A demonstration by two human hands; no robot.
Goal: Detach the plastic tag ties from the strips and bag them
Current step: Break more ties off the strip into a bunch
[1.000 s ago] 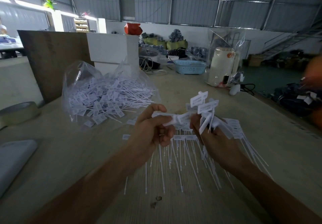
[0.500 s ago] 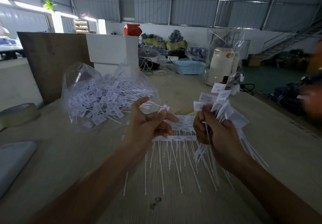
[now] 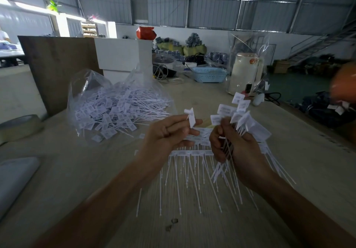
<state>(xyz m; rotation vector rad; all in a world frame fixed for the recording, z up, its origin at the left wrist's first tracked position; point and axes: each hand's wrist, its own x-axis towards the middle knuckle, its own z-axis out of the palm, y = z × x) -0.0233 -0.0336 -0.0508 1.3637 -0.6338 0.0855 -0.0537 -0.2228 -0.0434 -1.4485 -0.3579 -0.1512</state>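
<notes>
My left hand (image 3: 169,132) is pinching one detached tie (image 3: 190,117) at frame centre, its tail hidden, nearer the bag (image 3: 115,110) at left, while my right hand (image 3: 237,149) is gripping the bundle (image 3: 242,116).

orange shape (image 3: 344,82) blurred at right edge, tag print unreadable

Bag (image 3: 123,110) of loose ties far-left on table (image 3: 77,180); tie strips (image 3: 190,153) centre, under both hands; basket (image 3: 209,74) far behind.
</notes>
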